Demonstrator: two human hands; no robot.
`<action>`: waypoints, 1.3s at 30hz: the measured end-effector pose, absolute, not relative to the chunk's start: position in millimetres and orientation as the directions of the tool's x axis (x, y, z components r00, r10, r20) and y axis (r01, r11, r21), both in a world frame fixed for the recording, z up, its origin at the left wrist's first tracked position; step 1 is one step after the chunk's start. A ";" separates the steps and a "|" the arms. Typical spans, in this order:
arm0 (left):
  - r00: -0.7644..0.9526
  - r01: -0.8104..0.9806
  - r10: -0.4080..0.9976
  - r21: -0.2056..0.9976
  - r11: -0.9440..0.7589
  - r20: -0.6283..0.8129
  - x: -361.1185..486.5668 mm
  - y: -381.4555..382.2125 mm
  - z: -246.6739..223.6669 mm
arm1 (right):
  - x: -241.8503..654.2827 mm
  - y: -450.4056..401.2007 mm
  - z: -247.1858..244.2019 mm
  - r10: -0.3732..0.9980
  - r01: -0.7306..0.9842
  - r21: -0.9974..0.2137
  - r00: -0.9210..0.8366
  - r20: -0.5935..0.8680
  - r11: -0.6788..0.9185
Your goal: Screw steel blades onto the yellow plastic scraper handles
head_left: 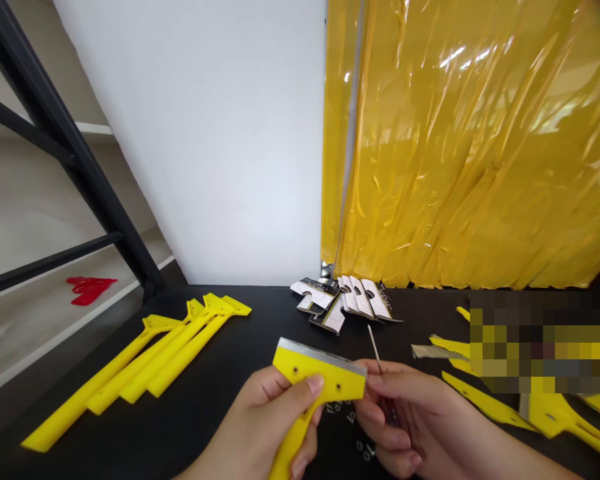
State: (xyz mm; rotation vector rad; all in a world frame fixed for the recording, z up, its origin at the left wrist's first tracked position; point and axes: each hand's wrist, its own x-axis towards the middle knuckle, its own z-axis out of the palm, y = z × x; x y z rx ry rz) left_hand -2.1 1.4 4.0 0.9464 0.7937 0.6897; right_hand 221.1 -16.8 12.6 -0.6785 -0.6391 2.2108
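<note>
My left hand (275, 413) grips a yellow scraper (347, 385) by the top of its handle, thumb pressed on the flat head. A grey metal strip (320, 353) runs along the head's far edge, and two small dark holes show in the yellow face. In my right hand (405, 410) is a screwdriver (375, 343), its thin metal shaft pointing up and its handle mostly hidden by the fingers. The right thumb and fingertips are at the right end of the scraper head. Below lie several small screws and washers (364, 450) on the black table, partly covered by my hands.
Several yellow scraper handles (165, 357) lie side by side at left. Printed cards (363, 297) are piled at the back. More yellow scraper parts (485, 400) lie at right, some blurred out. A white panel (205, 133) and yellow plastic curtain (480, 147) stand behind the table.
</note>
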 end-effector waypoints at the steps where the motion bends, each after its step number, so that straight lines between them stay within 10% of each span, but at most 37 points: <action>1: 0.530 -0.160 0.797 0.888 0.430 -0.291 -3.0 1.5 5.4 | 221.8 -16.0 11.7 0.767 -0.494 -0.632 -0.582 -0.269 -0.597; 10: 0.514 -0.115 0.776 0.867 0.486 -0.367 -5.8 -0.9 22.6 | 227.3 -0.1 7.1 0.971 -0.126 -0.979 -0.195 -0.137 -0.163; 19: 0.525 -0.072 0.762 0.872 0.485 -0.380 -7.4 4.7 16.5 | 230.6 5.3 -9.4 0.988 0.333 -0.939 -0.151 0.038 0.088; 39: 0.441 -0.055 0.802 0.880 0.471 -0.402 -6.8 14.0 15.9 | 238.8 13.4 -24.7 0.994 0.124 -0.991 -0.103 0.031 0.043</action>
